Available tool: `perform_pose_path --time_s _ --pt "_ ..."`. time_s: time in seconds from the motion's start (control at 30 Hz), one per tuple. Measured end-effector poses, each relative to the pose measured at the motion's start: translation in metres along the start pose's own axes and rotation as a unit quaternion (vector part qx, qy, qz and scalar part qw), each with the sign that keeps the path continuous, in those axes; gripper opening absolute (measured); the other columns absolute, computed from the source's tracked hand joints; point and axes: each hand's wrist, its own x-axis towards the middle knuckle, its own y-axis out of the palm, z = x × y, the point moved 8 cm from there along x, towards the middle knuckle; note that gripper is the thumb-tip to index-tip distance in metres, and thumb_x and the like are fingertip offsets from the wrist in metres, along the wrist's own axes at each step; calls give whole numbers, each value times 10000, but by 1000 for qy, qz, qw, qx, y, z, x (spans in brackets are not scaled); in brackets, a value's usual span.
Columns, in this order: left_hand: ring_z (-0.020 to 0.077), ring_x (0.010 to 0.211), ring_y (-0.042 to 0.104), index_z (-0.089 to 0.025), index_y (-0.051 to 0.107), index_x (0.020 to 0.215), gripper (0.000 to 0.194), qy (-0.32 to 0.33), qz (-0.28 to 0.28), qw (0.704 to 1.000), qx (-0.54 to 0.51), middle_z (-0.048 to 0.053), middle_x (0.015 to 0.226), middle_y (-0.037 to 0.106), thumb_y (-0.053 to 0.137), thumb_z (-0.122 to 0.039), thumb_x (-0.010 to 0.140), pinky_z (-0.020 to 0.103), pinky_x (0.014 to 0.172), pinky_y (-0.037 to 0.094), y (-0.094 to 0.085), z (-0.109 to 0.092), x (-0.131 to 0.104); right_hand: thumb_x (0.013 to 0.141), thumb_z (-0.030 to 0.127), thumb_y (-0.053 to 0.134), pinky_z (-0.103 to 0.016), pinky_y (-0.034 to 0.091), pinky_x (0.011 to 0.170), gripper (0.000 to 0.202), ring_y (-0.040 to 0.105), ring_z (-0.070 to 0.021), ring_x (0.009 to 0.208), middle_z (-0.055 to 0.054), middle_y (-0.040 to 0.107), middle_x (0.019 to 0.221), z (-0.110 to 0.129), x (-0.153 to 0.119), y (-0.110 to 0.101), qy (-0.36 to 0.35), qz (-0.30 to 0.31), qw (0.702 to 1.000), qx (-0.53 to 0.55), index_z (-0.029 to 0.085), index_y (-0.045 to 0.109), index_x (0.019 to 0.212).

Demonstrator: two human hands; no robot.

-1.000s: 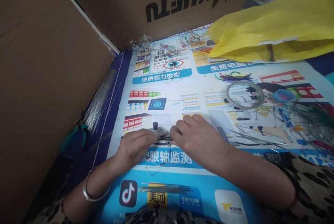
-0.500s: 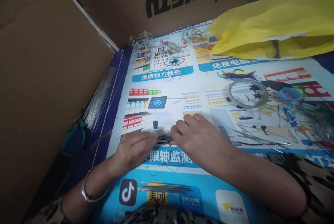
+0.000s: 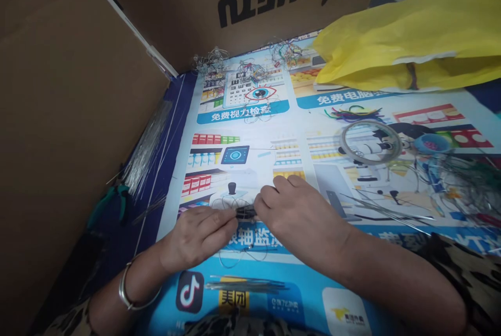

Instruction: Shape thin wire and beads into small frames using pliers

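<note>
My left hand [image 3: 203, 234] is closed in a pinch on one side of a thin wire piece [image 3: 246, 213], over the printed sheet. Opposite it, my right hand [image 3: 295, 211] has its fingers curled round the other side of the same wire. Small clear beads and thin loops [image 3: 248, 250] hang below the fingers, resting on the sheet. The fingertips hide just how the wire is gripped. Nearer my body lies a bundle of straight wires [image 3: 246, 285].
Green-handled pliers [image 3: 113, 203] and a wire bundle [image 3: 146, 153] lie at left. Tangled beaded wires [image 3: 250, 71] are at the back. Rightward are a tape roll [image 3: 370, 142], a blue bead cup [image 3: 432, 144], loose wires [image 3: 391, 208] and a yellow bag [image 3: 391, 33]. Cardboard [image 3: 176, 2] stands behind.
Both hands stay close together on the wire. The left fingers have shifted slightly, and the beaded loops below them have moved a little.
</note>
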Motion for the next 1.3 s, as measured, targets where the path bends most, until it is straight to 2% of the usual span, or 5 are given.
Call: perform_pose_path --time_s 0.63,0.8,0.93,1.17,1.3 --pt "183 796 635 -99 597 967 175 -27 -11 1000 -8 103 957 672 565 -62 800 285 600 522 1 1 0 753 79 530 -315 228 553 86 470 -186 636 -44 538 674 3 -2 0 -3 -1 999 -36 161 558 749" --pt "149 791 645 -136 586 963 197 -140 -34 987 -75 53 896 685 610 -72 779 269 682 532 2 20 -1 750 93 555 -321 239 580 70 467 -184 657 -45 548 689 0 -2 0 5 -6 999 -33 162 572 751" --pt "105 712 641 -153 580 906 111 -235 -50 962 -129 15 793 678 585 -101 807 207 641 520 2 33 1 754 156 601 -323 238 594 21 459 -186 660 -40 552 685 -1 -4 -2 16 -19 999 -35 165 582 749" --pt "84 679 632 -165 593 903 99 -306 -50 934 -175 -3 758 669 589 -135 808 180 616 518 6 43 -8 736 175 628 -326 230 597 45 455 -189 656 -42 548 680 -1 -4 -1 19 -20 999 -45 162 589 753" --pt "94 719 643 -159 598 911 112 -280 -61 942 -177 14 788 679 583 -121 807 191 649 531 3 40 -4 753 201 623 -326 225 596 53 452 -186 656 -40 547 683 -1 -5 1 20 -22 999 -38 166 583 756"
